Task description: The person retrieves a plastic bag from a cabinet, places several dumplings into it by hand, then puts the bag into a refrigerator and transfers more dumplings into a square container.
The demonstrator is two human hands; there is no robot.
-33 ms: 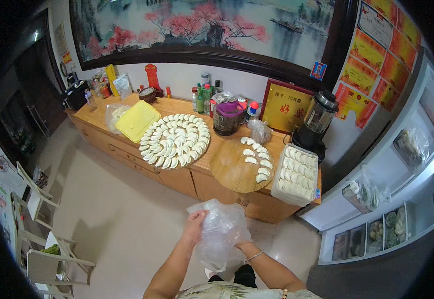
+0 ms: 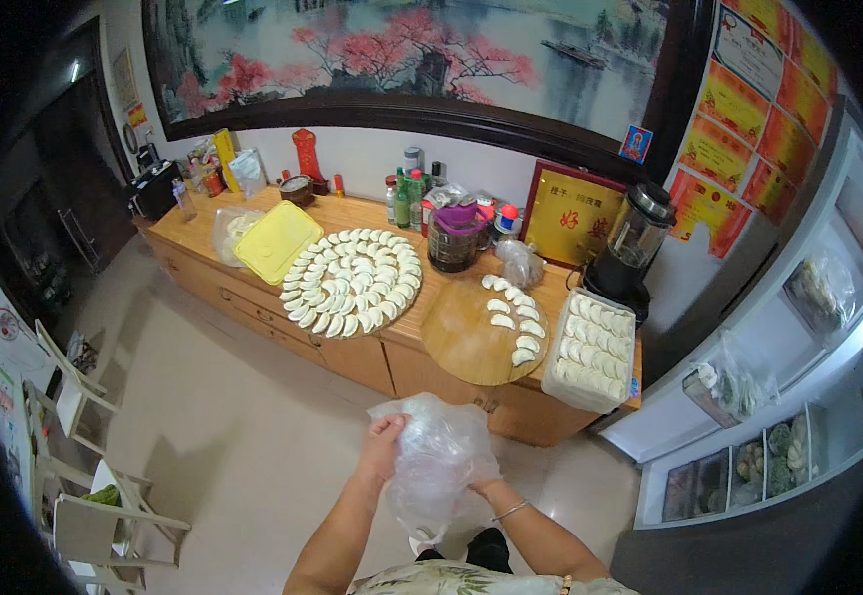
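A clear, crumpled plastic bag [image 2: 438,451] hangs in front of my body, above the floor. My left hand [image 2: 382,446] pinches its upper left edge, fingers closed on the film. On the bag's right side is my right hand [image 2: 481,485], whose fingers are hidden by the plastic. Beyond the bag, on the wooden cabinet, a round board is covered with rings of white dumplings [image 2: 352,283]. To its right, a round wooden board [image 2: 461,337] carries several dumplings along its right side. A white plastic box [image 2: 580,399] beside it holds rows of dumplings.
A yellow lid [image 2: 278,241], bottles [image 2: 402,203], a jar with a purple top [image 2: 454,243] and a black blender [image 2: 630,238] stand on the cabinet [image 2: 352,362]. An open freezer [image 2: 640,416] with drawers is at right. White chairs [image 2: 89,531] stand at left.
The head view has shifted very slightly. My hands hold nearly the same pose, and the plastic bag is creased a little differently.
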